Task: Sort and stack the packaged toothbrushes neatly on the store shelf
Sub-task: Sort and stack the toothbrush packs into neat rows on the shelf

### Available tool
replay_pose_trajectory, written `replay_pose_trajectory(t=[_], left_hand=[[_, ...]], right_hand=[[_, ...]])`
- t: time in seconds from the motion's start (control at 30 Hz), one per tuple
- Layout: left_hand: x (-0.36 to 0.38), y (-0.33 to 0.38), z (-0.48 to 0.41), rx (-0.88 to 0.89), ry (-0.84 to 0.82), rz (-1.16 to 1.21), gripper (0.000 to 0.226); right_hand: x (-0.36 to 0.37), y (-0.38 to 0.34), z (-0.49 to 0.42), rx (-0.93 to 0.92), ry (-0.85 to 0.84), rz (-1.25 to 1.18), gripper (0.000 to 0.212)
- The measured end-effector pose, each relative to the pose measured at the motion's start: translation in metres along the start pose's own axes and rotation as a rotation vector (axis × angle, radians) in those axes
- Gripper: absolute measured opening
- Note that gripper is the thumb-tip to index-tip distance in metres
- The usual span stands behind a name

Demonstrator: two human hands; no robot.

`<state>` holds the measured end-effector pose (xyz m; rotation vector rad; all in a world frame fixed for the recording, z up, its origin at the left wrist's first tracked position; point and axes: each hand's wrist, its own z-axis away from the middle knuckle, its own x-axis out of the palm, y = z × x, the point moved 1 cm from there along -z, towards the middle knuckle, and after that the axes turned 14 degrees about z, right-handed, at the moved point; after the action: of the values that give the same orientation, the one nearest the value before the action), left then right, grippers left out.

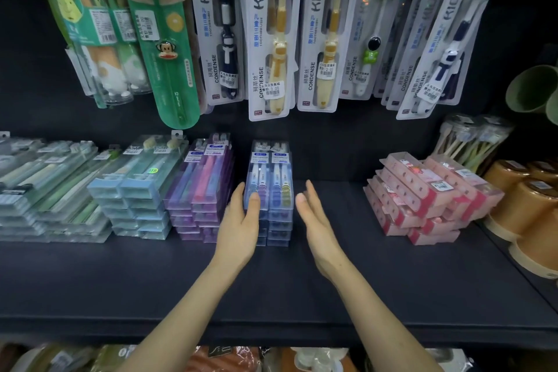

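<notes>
Across the whole width, a dark, matte shelf [362,281], flat and bare at the front. Above it, a row of long hanging cards [268,39]: glossy white backing under clear blisters, one child's toothbrush with an animal-shaped handle in each.

Along the back of the shelf, piles of clear, hard, oblong boxes with toothbrushes inside. At far left a wide green stack [45,184], loosely layered; next a pale-blue stack [136,190]; then a purple stack [202,187]. Well apart to the right, a pink stack [422,199], boxes askew. At far right, smooth round tan tubs [519,208], and behind them clear jars [471,139] full of upright brushes.

In the middle, just beside the purple pile, a blue stack [271,184], two boxes wide, two brushes in each top box. Left hand [238,220] flat against its left front corner, fingers straight, thumb on the top box. Right hand [317,220] just beside its right side, fingers straight and together, holding nothing; contact not clear.
</notes>
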<state>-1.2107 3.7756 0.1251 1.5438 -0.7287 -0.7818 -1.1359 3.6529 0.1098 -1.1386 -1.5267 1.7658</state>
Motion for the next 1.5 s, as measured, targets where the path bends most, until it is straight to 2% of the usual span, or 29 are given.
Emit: replay_pose_trajectory(t=[0.13, 0.2, 0.27, 0.33, 0.4, 0.5, 0.6, 0.67, 0.77, 0.97, 1.07, 1.17, 1.3, 1.37, 1.5], left_hand=[[-0.004, 0.012, 0.029, 0.134, 0.020, -0.351, 0.058], [0.003, 0.021, 0.041, 0.281, 0.046, -0.464, 0.054], [0.018, 0.028, 0.046, 0.428, 0.041, -0.460, 0.046], [0.041, 0.033, 0.043, 0.479, -0.030, -0.372, 0.040], [0.072, 0.034, 0.036, 0.427, -0.144, -0.256, 0.039], [0.123, 0.030, 0.021, 0.178, -0.294, -0.062, 0.043], [0.169, 0.028, 0.008, -0.131, -0.386, 0.143, 0.057], [0.193, 0.028, 0.000, -0.256, -0.403, 0.257, 0.065], [0.220, 0.029, -0.011, -0.293, -0.403, 0.324, 0.069], [0.255, 0.025, -0.032, -0.456, -0.426, 0.374, 0.083], [0.260, 0.022, -0.039, -0.497, -0.406, 0.355, 0.083], [0.258, 0.019, -0.047, -0.494, -0.432, 0.365, 0.064], [0.235, 0.014, -0.048, -0.468, -0.431, 0.334, 0.060], [0.218, 0.011, -0.046, -0.453, -0.421, 0.329, 0.057], [0.178, 0.006, -0.038, -0.389, -0.387, 0.290, 0.044]], right_hand=[[-0.037, 0.012, 0.027, -0.004, 0.204, 0.143, 0.057], [-0.064, 0.021, 0.043, -0.005, 0.365, 0.252, 0.046], [-0.094, 0.031, 0.059, 0.019, 0.537, 0.359, 0.038], [-0.125, 0.039, 0.072, 0.063, 0.697, 0.449, 0.033], [-0.154, 0.048, 0.081, 0.110, 0.856, 0.494, 0.031], [-0.194, 0.061, 0.084, 0.182, 0.982, 0.470, 0.040], [-0.222, 0.073, 0.076, 0.216, 0.916, 0.286, 0.056], [-0.234, 0.076, 0.069, 0.165, 0.836, 0.113, 0.068], [-0.252, 0.075, 0.053, 0.113, 0.740, -0.079, 0.082], [-0.272, 0.067, 0.020, 0.194, 0.486, -0.227, 0.079], [-0.262, 0.064, 0.013, 0.177, 0.430, -0.206, 0.076], [-0.248, 0.065, 0.012, 0.159, 0.427, -0.169, 0.077], [-0.224, 0.063, 0.015, 0.106, 0.381, -0.153, 0.049], [-0.209, 0.062, 0.016, 0.090, 0.342, -0.151, 0.044], [-0.183, 0.062, 0.019, 0.057, 0.224, -0.099, 0.048]])
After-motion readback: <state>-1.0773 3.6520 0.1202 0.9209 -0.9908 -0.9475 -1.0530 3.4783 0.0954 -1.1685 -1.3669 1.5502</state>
